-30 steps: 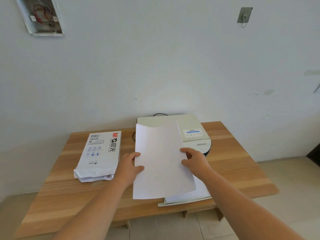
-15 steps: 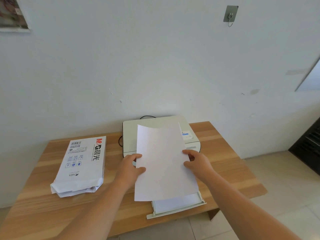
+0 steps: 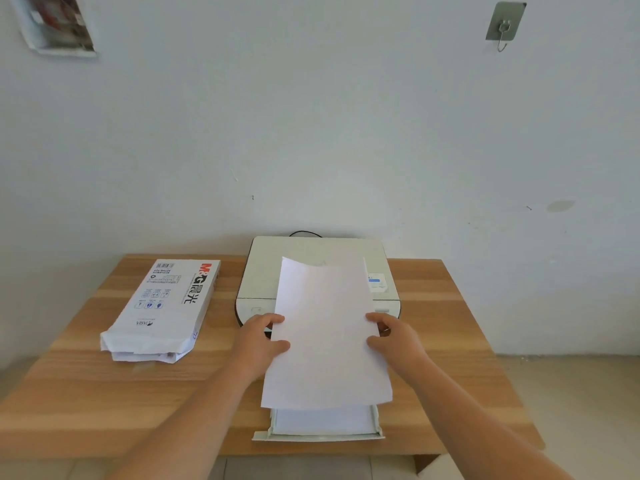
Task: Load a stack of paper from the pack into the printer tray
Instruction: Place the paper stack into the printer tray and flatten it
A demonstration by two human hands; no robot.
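A thin stack of white paper (image 3: pixel 325 334) hangs tilted above the printer, its far edge raised. My left hand (image 3: pixel 258 342) grips its left edge and my right hand (image 3: pixel 394 336) grips its right edge. Below it the white printer (image 3: pixel 263 271) sits at the back of the wooden table. The printer's tray (image 3: pixel 320 434) is pulled out toward me over the table's front edge, with white sheets lying inside. The opened paper pack (image 3: pixel 166 306), white with red and black print, lies to the left of the printer, its torn end facing me.
The wooden table (image 3: pixel 450 341) stands against a pale wall. A black cable (image 3: pixel 304 233) runs behind the printer. A metal hook (image 3: pixel 504 26) is stuck high on the wall at right. Tiled floor (image 3: pixel 571 393) shows to the right of the table.
The paper stack has come square over the printer and tray, with both hands still on its edges. The view has swung to face the table more directly.
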